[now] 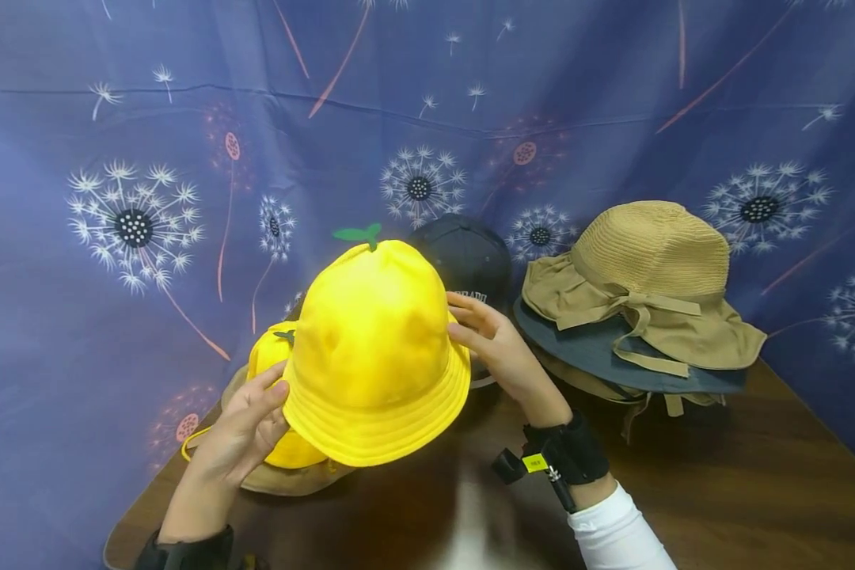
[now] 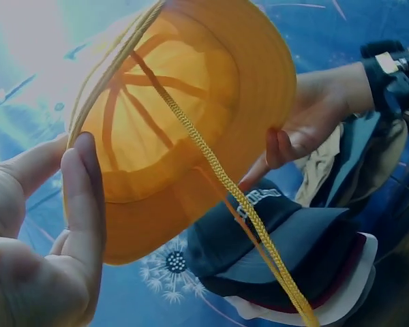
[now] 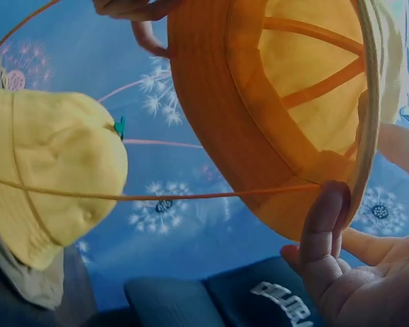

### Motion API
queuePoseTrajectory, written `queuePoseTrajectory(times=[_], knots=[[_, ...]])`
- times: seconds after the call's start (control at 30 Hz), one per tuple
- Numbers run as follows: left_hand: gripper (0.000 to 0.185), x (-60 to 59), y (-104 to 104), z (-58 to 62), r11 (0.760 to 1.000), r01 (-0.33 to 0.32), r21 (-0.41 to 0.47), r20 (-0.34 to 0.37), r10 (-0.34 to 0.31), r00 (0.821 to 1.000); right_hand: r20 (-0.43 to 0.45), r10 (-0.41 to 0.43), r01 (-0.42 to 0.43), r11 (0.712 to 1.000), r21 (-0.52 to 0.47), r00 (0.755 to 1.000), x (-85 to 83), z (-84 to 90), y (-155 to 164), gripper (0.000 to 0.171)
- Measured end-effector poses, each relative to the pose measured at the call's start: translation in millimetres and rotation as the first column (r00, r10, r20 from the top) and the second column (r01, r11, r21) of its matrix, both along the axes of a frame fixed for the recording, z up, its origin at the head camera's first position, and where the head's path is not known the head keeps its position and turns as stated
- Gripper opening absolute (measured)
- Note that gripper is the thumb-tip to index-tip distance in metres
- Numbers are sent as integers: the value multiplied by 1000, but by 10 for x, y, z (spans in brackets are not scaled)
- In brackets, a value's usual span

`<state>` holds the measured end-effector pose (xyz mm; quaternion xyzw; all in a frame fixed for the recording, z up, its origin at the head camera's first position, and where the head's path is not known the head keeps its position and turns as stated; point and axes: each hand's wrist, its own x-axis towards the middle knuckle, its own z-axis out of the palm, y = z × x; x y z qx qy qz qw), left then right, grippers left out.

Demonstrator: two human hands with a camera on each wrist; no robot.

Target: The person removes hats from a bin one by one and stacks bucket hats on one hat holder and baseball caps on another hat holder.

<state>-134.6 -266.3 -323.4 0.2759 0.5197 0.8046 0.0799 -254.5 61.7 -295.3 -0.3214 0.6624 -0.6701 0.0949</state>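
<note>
A yellow bucket hat (image 1: 374,340) with a green sprout on its crown hangs above the table, held between both hands. My left hand (image 1: 238,431) pinches its brim on the left side, thumb and fingers on either face. On the opposite side my right hand (image 1: 495,348) grips the brim. Both wrist views look into the hat's seamed inside, and a yellow cord (image 2: 211,160) dangles from it. Behind and below the held hat, a second yellow hat (image 3: 61,163) with a sprout lies on a beige hat (image 1: 292,480), partly hidden.
Dark baseball caps (image 1: 463,253) with white lettering are stacked at the back, partly covered by the held hat. To the right stands a pile of brimmed hats, a tan straw hat (image 1: 651,253) above a blue one (image 1: 577,336). All rest on a brown wooden table (image 1: 755,491) before a blue dandelion curtain (image 1: 342,150).
</note>
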Motion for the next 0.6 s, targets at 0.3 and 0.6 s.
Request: queuePoseTrajectory(times=[0.3,0.6], knots=[[38,102,383,12,946,-325,8,-53,325,944,10,-23,23,1000,-11,1000,113,100,210,53],[31,61,777,51,827,-501,256,-172,549,818,140,-21,47,981,-191,990,211,162,261,53]])
